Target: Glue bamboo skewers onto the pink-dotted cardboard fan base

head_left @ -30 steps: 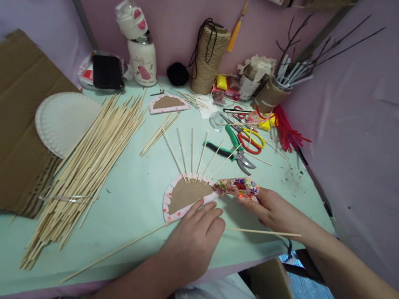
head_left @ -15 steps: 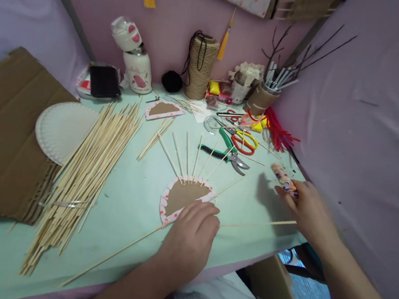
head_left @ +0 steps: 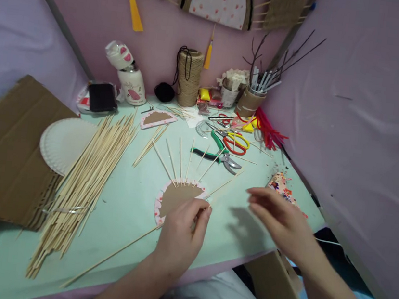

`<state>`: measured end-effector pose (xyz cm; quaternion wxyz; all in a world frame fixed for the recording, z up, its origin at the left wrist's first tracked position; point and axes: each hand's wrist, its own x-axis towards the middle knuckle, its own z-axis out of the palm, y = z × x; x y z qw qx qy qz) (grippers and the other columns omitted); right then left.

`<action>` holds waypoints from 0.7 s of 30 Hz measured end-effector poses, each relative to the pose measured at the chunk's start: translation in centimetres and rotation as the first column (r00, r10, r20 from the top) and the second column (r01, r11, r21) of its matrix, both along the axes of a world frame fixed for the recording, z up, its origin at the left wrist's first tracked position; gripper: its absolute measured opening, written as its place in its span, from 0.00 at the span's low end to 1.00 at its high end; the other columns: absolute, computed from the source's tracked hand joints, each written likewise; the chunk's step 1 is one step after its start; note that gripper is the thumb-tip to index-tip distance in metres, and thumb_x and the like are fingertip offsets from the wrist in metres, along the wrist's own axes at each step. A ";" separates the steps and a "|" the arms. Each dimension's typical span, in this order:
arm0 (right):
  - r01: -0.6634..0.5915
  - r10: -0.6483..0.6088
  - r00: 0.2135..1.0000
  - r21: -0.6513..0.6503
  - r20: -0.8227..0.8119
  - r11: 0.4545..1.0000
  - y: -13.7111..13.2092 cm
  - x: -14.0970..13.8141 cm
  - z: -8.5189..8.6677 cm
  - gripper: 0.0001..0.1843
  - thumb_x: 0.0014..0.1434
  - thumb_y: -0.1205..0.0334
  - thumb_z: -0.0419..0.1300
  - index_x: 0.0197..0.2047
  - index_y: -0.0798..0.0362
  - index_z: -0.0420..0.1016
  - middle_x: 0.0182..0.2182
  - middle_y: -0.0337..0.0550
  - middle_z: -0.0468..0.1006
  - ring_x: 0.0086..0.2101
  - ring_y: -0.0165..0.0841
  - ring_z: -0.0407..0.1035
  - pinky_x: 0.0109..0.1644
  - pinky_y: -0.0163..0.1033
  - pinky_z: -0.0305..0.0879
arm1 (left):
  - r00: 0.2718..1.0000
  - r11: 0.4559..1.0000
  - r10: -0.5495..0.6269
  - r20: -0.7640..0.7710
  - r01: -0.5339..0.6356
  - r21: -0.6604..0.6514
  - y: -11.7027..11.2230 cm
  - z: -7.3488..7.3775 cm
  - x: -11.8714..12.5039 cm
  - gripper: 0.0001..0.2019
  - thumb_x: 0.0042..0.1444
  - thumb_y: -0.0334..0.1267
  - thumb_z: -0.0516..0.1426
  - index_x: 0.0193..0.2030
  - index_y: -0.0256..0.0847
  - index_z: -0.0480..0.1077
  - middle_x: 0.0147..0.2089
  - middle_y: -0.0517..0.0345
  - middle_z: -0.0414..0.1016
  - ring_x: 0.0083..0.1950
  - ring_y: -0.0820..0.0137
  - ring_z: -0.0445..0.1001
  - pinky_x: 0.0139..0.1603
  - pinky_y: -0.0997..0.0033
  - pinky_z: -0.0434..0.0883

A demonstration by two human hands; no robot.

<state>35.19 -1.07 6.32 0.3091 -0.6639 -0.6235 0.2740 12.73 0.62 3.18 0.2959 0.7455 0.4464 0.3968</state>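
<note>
A half-round cardboard piece [head_left: 175, 196] with a pink dotted rim lies on the mint table [head_left: 127, 208], several thin bamboo sticks [head_left: 180, 159] fanning out of its curved edge. My left hand [head_left: 181, 237] rests on its near edge, fingers curled and pinching at a stick's end. My right hand [head_left: 278, 220] hovers to the right with fingers stretched out and holds nothing. A floral patterned piece [head_left: 282, 186] lies on the table just beyond it. One long stick [head_left: 113, 255] runs from the cardboard piece toward the near left edge.
A big bundle of bamboo sticks [head_left: 86, 184] lies left, partly over a white paper plate [head_left: 60, 142] and brown cardboard [head_left: 2, 154]. Pliers [head_left: 216, 156], scissors [head_left: 235, 141], red pipe cleaners [head_left: 269, 134], a twine spool [head_left: 188, 78] and a mug [head_left: 130, 85] crowd the back. A cardboard box [head_left: 276, 295] stands below the table's right edge.
My right hand carried the floral piece away from the cardboard fan to the right, set it on the table and came back empty. My left hand shifted from lying flat to pinching.
</note>
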 end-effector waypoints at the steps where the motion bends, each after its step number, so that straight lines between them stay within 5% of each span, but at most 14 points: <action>1: -0.110 0.090 0.980 -0.103 -0.179 0.989 0.4 -1.6 0.2 0.19 0.60 0.48 0.58 0.49 0.51 0.73 0.38 0.46 0.77 0.34 0.33 0.70 0.39 0.38 0.69 | 1.000 1.000 -0.004 -0.003 0.004 0.011 0.0 0.0 0.4 0.08 0.65 0.34 0.50 0.36 0.42 0.69 0.31 0.60 0.75 0.33 0.71 0.73 0.34 0.71 0.69; 4: -0.208 0.118 0.870 -0.138 -0.478 0.968 1.9 -4.9 -0.3 0.16 0.59 0.48 0.60 0.41 0.53 0.74 0.31 0.40 0.74 0.27 0.28 0.64 0.32 0.34 0.65 | 1.000 0.999 -0.018 -0.020 0.018 0.031 0.1 -0.2 1.0 0.08 0.65 0.33 0.50 0.37 0.42 0.69 0.32 0.59 0.76 0.35 0.70 0.74 0.35 0.69 0.69; 8: -0.164 0.049 0.785 -0.131 -0.618 0.978 4.4 -5.0 -1.7 0.17 0.58 0.47 0.62 0.33 0.54 0.72 0.23 0.36 0.70 0.23 0.25 0.62 0.28 0.32 0.61 | 0.991 0.999 -0.039 -0.129 0.038 -0.011 0.8 0.2 -0.2 0.06 0.64 0.39 0.54 0.45 0.42 0.69 0.41 0.55 0.77 0.43 0.65 0.75 0.41 0.65 0.71; 10: -0.087 -0.015 0.767 -0.127 -0.642 0.988 5.9 -3.6 -2.0 0.18 0.56 0.46 0.64 0.34 0.55 0.72 0.24 0.36 0.72 0.23 0.25 0.64 0.26 0.31 0.60 | 0.966 1.000 0.010 -0.257 -0.016 -0.022 1.6 0.6 -1.7 0.14 0.61 0.43 0.58 0.52 0.42 0.67 0.50 0.50 0.74 0.51 0.60 0.72 0.49 0.59 0.71; 14: -0.002 -0.117 0.760 -0.182 -0.640 0.983 8.7 -1.1 -2.0 0.19 0.48 0.52 0.70 0.37 0.54 0.71 0.26 0.37 0.75 0.24 0.24 0.66 0.24 0.29 0.60 | 0.829 0.972 0.187 -0.527 -0.233 -0.023 3.4 1.1 -4.4 0.18 0.58 0.39 0.59 0.54 0.36 0.65 0.48 0.45 0.73 0.51 0.54 0.71 0.50 0.54 0.70; 17: 0.021 -0.196 0.769 -0.284 -0.608 0.959 10.1 -0.8 -2.2 0.15 0.49 0.60 0.69 0.37 0.54 0.69 0.24 0.37 0.76 0.21 0.24 0.67 0.23 0.28 0.61 | 0.743 0.961 0.177 -0.645 -0.273 -0.051 4.3 1.0 -5.0 0.16 0.60 0.38 0.56 0.53 0.33 0.66 0.45 0.44 0.72 0.50 0.53 0.70 0.48 0.55 0.69; 21: 0.025 -0.237 0.773 -0.344 -0.589 0.939 10.9 -2.1 -2.8 0.09 0.53 0.69 0.66 0.34 0.54 0.68 0.22 0.38 0.77 0.21 0.25 0.69 0.23 0.28 0.65 | 0.738 0.965 0.121 -0.663 -0.244 -0.095 4.2 1.0 -4.5 0.26 0.54 0.45 0.62 0.56 0.34 0.64 0.50 0.42 0.71 0.54 0.50 0.68 0.50 0.54 0.68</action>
